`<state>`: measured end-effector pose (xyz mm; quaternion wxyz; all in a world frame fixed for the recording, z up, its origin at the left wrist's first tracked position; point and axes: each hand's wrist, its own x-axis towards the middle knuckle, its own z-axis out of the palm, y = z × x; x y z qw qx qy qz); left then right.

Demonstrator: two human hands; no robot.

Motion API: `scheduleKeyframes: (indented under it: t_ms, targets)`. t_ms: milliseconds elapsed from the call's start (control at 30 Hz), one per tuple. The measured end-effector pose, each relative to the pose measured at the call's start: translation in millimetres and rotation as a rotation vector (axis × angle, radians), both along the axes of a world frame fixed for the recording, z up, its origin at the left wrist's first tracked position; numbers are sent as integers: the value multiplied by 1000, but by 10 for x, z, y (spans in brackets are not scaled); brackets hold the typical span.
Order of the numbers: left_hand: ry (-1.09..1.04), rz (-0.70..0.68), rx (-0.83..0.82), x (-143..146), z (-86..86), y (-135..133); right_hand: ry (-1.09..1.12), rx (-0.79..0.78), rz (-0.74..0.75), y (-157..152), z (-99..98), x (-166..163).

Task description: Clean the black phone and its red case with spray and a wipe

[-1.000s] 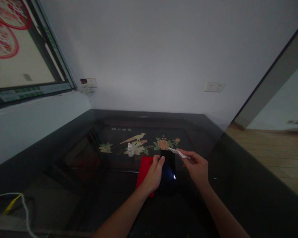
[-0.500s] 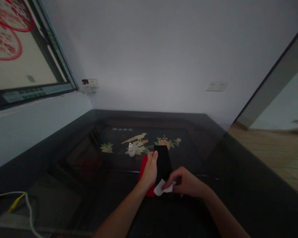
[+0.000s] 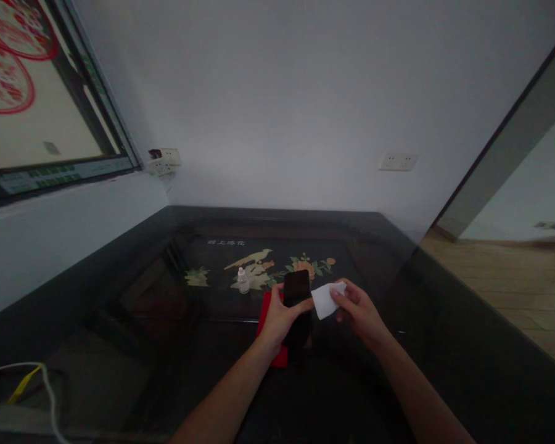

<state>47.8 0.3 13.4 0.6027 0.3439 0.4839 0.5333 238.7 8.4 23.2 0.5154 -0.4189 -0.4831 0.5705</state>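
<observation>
While the left hand (image 3: 278,318) is gripping the smartphone (image 3: 296,285), lower centre, the right hand (image 3: 358,310) is pinching a white tissue (image 3: 323,300); holding it flat should be aiding even contact.

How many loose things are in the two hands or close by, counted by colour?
Black: 1, phone
Red: 1, flat thing, perhaps a phone case
White: 1, wipe
Clear or whitish: 1, small bottle
Total: 4

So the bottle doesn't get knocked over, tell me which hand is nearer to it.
Left. The left hand, gripping the black phone, is right of the bottle and closer to the person. The right hand, holding the white sheet, is farther right, past the phone.
</observation>
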Motion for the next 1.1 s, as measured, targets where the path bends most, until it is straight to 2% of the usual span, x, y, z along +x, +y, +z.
scheduleKeyframes:
  t_ms: [100, 233, 467, 700, 833, 1000, 1100]
  targets:
    - [-4, -20, -30, 3, 14, -27, -52, -12, -120, 46, -30, 14]
    - [-56, -71, -148, 8, -3, -48, -77, -15, -227, 114, -110, 56]
    - [-451, -166, -288, 7, 96, -54, -48, 36, -415, 157, -128, 77]
    - [-667, -353, -314, -18, 78, -66, -144, 104, -410, 117, -102, 65]
    - [-691, -409, -283, -26, 47, -69, -184, 152, -407, 93, -97, 48]
    - [-656, -437, -301, -20, 63, -78, -203, 270, -511, 45, -65, -2]
    - [-639, -460, -308, -9, 92, -94, -197, 352, -468, -15, -23, -46]
